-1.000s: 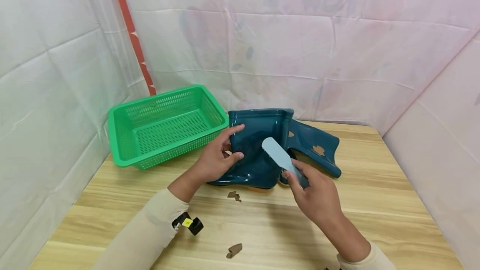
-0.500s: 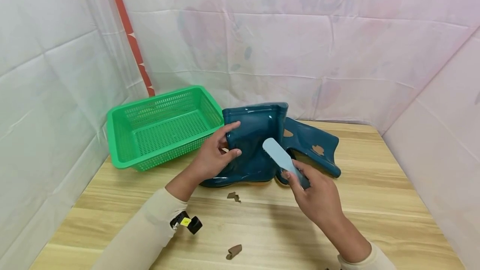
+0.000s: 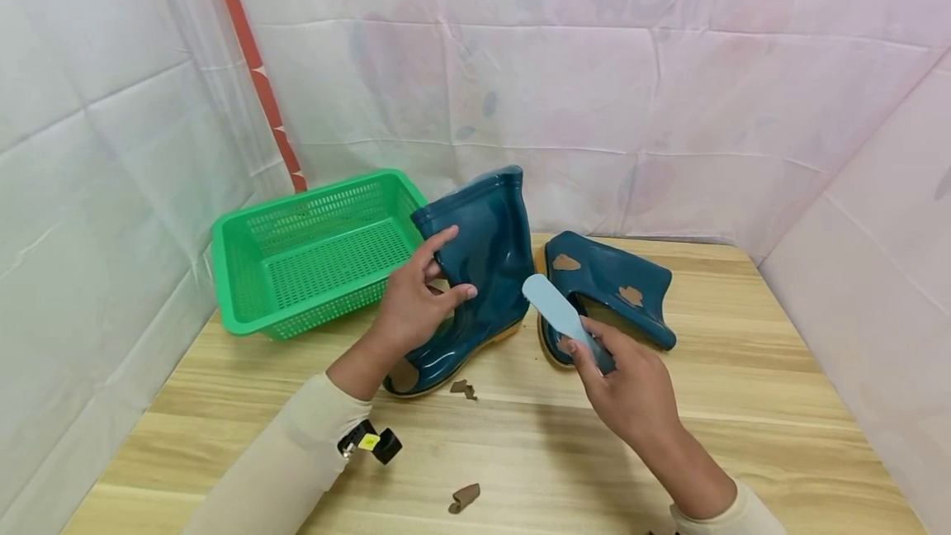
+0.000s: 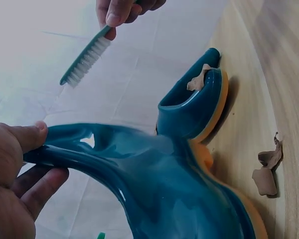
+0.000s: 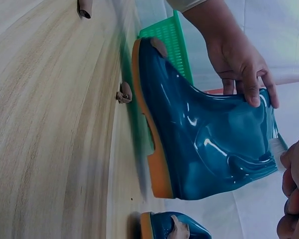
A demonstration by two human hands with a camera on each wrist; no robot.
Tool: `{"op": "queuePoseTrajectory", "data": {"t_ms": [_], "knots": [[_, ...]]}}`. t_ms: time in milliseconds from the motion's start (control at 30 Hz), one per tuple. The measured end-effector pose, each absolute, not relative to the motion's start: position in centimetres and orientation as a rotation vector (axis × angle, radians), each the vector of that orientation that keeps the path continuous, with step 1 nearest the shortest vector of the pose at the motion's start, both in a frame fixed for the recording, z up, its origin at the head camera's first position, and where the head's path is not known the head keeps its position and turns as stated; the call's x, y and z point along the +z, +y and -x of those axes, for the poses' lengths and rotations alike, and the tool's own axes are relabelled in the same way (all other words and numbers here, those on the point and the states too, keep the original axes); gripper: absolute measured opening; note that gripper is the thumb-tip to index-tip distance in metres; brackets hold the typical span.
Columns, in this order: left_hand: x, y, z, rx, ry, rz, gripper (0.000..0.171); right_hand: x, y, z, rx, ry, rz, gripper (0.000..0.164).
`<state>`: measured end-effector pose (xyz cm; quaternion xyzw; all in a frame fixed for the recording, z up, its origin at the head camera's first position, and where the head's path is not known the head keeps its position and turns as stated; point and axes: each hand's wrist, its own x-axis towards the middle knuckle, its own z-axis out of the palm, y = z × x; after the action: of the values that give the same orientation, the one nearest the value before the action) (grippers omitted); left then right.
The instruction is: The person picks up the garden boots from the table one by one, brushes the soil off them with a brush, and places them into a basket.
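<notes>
A dark teal rubber boot (image 3: pixel 483 254) with an orange sole stands tilted on the table, toe toward the near left. My left hand (image 3: pixel 416 295) grips its shaft near the top, thumb on one side and fingers on the other. A brown patch (image 3: pixel 404 376) marks its toe. In my right hand (image 3: pixel 631 378) I hold a light blue brush (image 3: pixel 553 308) by its handle; the left wrist view shows its white bristles (image 4: pixel 87 62). The brush is apart from the held boot. A second teal boot (image 3: pixel 609 275) with brown patches lies on its side behind the brush.
A green plastic basket (image 3: pixel 327 324) stands at the back left, close behind the held boot. Brown flakes (image 3: pixel 464 389) lie by the boot's sole, and a curled brown piece (image 3: pixel 464 498) lies nearer the front edge. White sheeting (image 3: pixel 550 89) encloses the table.
My left hand has turned and raised the boot, its shaft moving up and left and its patched toe swinging into view. More of the second boot shows. My right hand with the brush barely moved.
</notes>
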<state>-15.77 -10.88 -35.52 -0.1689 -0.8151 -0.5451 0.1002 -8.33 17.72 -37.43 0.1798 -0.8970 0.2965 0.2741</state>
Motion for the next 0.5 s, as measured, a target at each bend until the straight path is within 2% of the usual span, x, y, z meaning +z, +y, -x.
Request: {"op": "queuePoseTrajectory", "data": {"t_ms": [367,500], "knots": [[-35.27,-10.39,15.34,-1.63,-2.367,0.405,0.09,-37.79,17.89,8.45,0.798,-2.419,-0.48,0.042],[-34.98,-10.15,14.98,-1.683,-2.361,0.422,0.083,-37.88,17.97,8.49,0.797,-2.418,-0.475,0.042]]}}
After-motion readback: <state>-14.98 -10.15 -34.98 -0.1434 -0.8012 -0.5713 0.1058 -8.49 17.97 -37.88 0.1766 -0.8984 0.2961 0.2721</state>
